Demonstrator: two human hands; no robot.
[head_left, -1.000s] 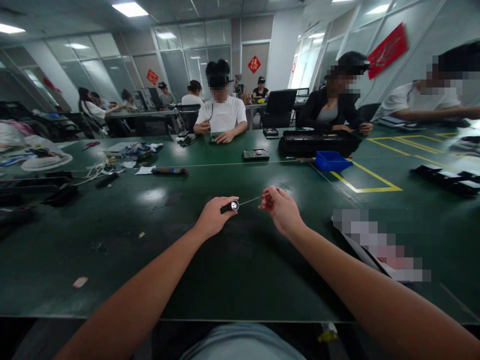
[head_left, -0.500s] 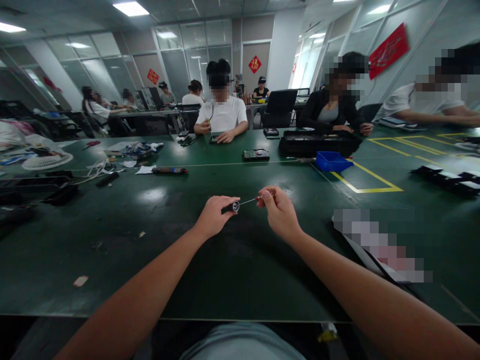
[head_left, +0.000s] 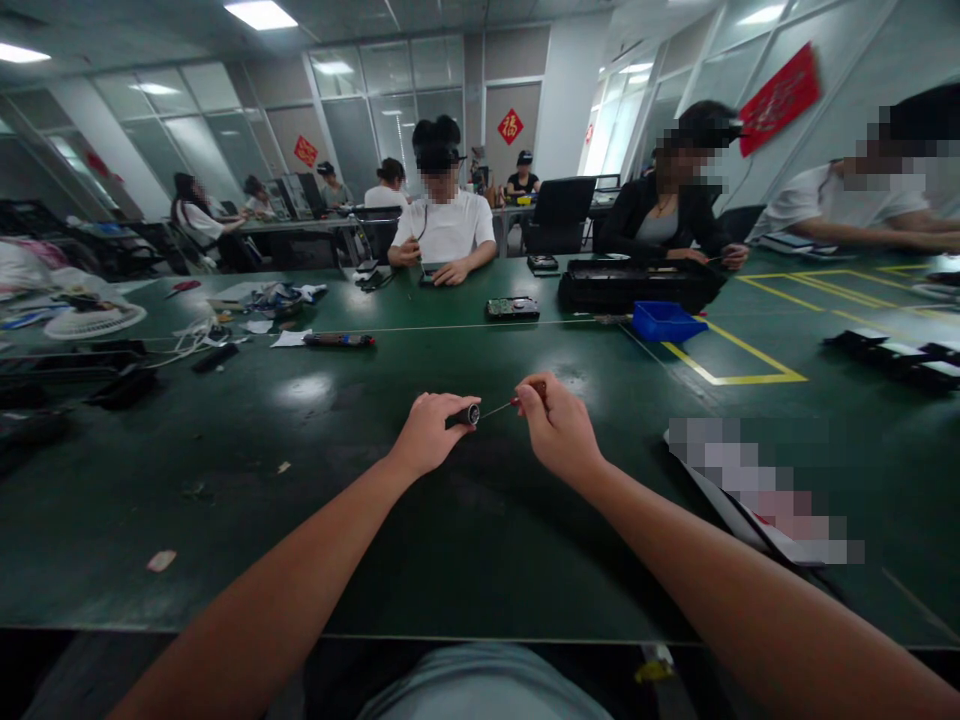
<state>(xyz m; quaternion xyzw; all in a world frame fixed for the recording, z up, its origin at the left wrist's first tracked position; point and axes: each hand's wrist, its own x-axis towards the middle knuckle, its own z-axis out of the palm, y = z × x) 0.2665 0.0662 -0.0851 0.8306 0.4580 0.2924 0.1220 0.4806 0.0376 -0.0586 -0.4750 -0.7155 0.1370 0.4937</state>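
My left hand (head_left: 429, 430) is closed round a short black cylinder (head_left: 466, 414), thumb below and fingers above. The cylinder's round end, with a pale rim and small details inside, faces right; most of its body is hidden by the hand. In my right hand (head_left: 556, 425) is a thin screwdriver (head_left: 500, 408) with a reddish handle, pinched between thumb and fingers. Its slim metal shaft points left at the cylinder's round end. The tip is at or very near that end; whether it touches, I cannot tell. Both hands are just above the green table (head_left: 480, 560).
Ahead lie a hard drive (head_left: 512, 308), a blue bin (head_left: 666, 321) and a long black tray (head_left: 637, 285). A pen-shaped tool (head_left: 339, 340) rests front left. Cables and loose parts clutter the left. A flat pale item (head_left: 720, 510) lies right of my arm. Several people sit around.
The screwdriver's shaft has tilted and its tip sits slightly lower beside the cylinder's end. The cylinder's end has turned a little to the right. Both hands otherwise stay in place.
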